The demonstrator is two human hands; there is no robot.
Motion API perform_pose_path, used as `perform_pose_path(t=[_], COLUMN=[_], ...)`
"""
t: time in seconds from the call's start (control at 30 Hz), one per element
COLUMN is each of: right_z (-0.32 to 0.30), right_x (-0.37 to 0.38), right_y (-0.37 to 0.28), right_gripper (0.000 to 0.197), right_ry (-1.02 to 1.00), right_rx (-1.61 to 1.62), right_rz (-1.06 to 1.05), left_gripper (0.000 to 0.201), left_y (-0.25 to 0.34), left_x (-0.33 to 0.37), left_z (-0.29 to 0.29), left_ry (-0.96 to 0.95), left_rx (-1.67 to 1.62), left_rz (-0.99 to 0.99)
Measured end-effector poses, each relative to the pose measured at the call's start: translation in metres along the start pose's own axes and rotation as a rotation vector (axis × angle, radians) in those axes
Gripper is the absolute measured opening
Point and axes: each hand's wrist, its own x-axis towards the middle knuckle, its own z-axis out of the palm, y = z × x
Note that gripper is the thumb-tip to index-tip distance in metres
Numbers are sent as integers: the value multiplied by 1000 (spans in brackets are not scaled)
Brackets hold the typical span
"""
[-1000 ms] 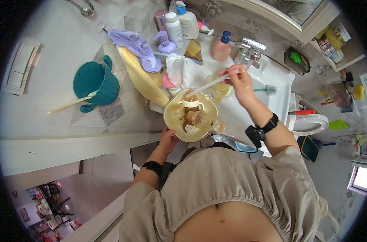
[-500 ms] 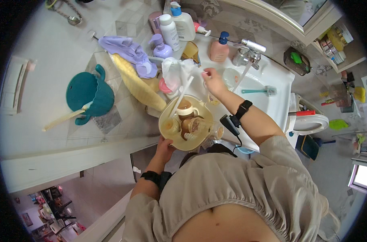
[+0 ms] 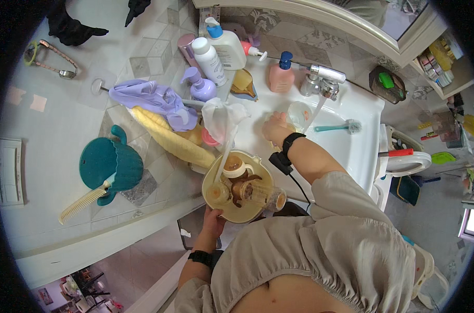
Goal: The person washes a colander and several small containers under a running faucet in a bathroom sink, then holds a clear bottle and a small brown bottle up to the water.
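My left hand [image 3: 213, 221] grips the near rim of a cream basin [image 3: 240, 215], thumb over the edge. Inside it are a brown-tinted clear bottle [image 3: 262, 195], lying on its side, a round brown-and-cream piece [image 3: 234, 166], a small clear cup [image 3: 218, 193] and brown parts beneath. A long white strip [image 3: 224, 160] leans over the rim. My right hand [image 3: 276, 128] reaches down to the left side of the white sink [image 3: 346, 148], fingers curled around something mostly hidden. Beside it sits a clear round container [image 3: 299, 115]; water runs from the tap [image 3: 328, 87] nearby.
A green-handled brush [image 3: 336, 128] lies in the sink. Behind stand a pink pump bottle [image 3: 282, 75], a purple pump bottle [image 3: 199, 85] and a white bottle [image 3: 210, 61]. A yellow towel [image 3: 169, 141] and teal bucket [image 3: 112, 164] hang on the left.
My right hand has lowered from above the sink's left part to the small item at its edge, and its fingers have closed in. My left hand still holds the basin, slightly lower in view.
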Motion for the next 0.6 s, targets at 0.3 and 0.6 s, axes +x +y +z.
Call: perform_pose_path(t=[0.3, 0.6], right_z=[-13, 4], right_x=[-68, -131], right_y=[32, 135], right_gripper=[32, 34], right_ry=[865, 858], right_rx=[888, 612], right_rz=[-493, -399], left_gripper=[54, 54], left_y=[-3, -8], left_x=[6, 16], left_z=[-6, -20], left_ry=[2, -135], left_rx=[6, -53], left_rz=[-33, -52])
